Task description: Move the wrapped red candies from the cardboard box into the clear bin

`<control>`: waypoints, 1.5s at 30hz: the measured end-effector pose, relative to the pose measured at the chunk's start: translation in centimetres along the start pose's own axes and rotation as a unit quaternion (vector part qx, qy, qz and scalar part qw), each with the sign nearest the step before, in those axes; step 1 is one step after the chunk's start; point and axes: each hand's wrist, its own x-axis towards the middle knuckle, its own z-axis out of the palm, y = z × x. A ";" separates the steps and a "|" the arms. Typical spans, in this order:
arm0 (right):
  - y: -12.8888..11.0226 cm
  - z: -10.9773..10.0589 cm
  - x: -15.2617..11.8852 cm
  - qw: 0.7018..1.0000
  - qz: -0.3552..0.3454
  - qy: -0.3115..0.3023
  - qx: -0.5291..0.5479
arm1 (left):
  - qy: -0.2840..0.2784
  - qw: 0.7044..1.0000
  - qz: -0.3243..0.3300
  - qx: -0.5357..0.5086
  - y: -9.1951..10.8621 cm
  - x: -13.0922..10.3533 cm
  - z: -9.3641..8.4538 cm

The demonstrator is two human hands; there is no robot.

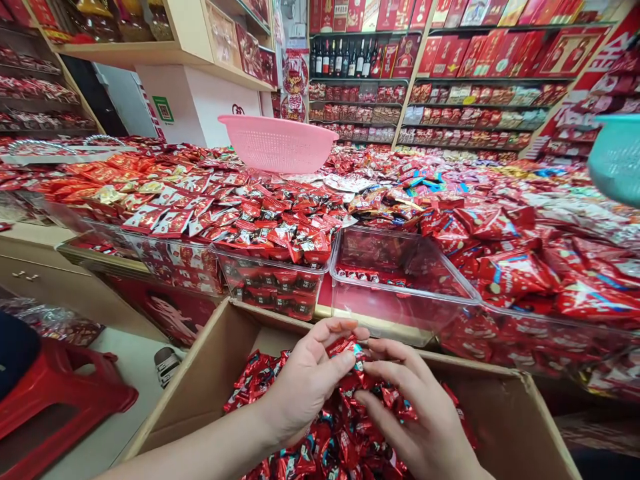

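My left hand [320,373] has its thumb and fingers closed on a red wrapped candy [349,353] with a small blue-white print. Close on the right, my right hand [413,393] has its fingers curved and apart; its fingertips reach the candy's right side, and whether they touch it is hard to tell. Both hands are above an open cardboard box [505,407]. Inside the box lies a heap of similar red wrapped candies [320,440], partly hidden by my hands and forearms.
Behind the box stands a clear plastic bin [405,303] with a few small candies, beside a full bin of red-and-black packets [280,287]. A pink basket [280,143] and a teal basket [617,160] rest farther back. A red stool [75,393] stands at left.
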 end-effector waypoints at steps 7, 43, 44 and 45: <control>0.0 -3.6 1.3 0.989 -0.118 -0.034 -0.085 | -0.035 0.994 -0.023 0.096 1.7 -0.2 -0.1; 14.3 1.2 16.5 0.737 0.177 -0.540 -0.365 | -0.118 0.857 0.096 0.492 3.7 2.2 -7.7; 14.2 1.2 16.5 0.735 0.185 -0.545 -0.358 | -0.117 0.858 0.096 0.492 3.7 2.2 -7.7; 14.1 1.2 16.6 0.734 0.192 -0.546 -0.356 | -0.116 0.858 0.096 0.492 3.6 2.2 -7.7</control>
